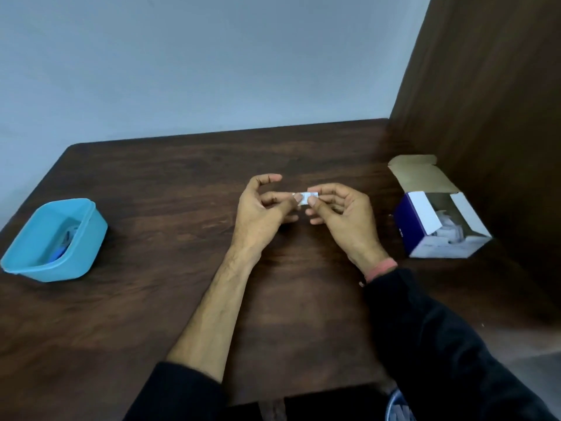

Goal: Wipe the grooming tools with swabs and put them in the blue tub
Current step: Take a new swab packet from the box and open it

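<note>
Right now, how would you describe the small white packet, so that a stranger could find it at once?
Look at the middle of the dark wooden table. There the left hand and right hand meet, both pinching the small white packet by its ends. It is the only thing held above the table.

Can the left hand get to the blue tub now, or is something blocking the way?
Probably yes. The table between the left hand and the blue tub looks bare. But that hand, with the right hand, pinches a small white packet, so it must let go first.
</note>
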Motion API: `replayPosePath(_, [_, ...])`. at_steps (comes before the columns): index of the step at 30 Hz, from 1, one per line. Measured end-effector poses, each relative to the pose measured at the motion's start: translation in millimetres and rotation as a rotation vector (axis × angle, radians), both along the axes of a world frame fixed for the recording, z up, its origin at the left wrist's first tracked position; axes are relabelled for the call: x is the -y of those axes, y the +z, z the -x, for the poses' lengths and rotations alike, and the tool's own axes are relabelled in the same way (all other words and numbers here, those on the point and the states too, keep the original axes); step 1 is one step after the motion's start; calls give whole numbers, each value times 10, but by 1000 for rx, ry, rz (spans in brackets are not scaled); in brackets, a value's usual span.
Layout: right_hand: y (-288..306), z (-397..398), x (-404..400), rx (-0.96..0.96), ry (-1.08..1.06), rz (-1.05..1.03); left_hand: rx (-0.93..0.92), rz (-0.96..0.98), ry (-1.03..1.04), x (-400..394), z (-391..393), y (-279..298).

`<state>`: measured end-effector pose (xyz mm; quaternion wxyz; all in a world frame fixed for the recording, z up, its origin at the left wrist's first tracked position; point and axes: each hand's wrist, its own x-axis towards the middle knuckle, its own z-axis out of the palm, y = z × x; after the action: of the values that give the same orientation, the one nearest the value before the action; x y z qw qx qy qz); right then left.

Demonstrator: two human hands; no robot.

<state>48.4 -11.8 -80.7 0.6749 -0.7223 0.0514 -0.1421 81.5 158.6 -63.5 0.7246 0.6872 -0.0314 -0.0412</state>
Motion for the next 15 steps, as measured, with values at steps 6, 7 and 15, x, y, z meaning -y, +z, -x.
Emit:
replayPosePath(6, [83, 407, 54, -36, -28, -93, -69, 22, 35, 148, 417, 95])
replayPosePath(7, [88, 522, 102, -35, -38, -100, -66, 22, 31, 199, 532, 101])
replayPosePath(15, [284, 1912, 683, -10, -157, -178, -53, 48, -204, 771, 1639, 222])
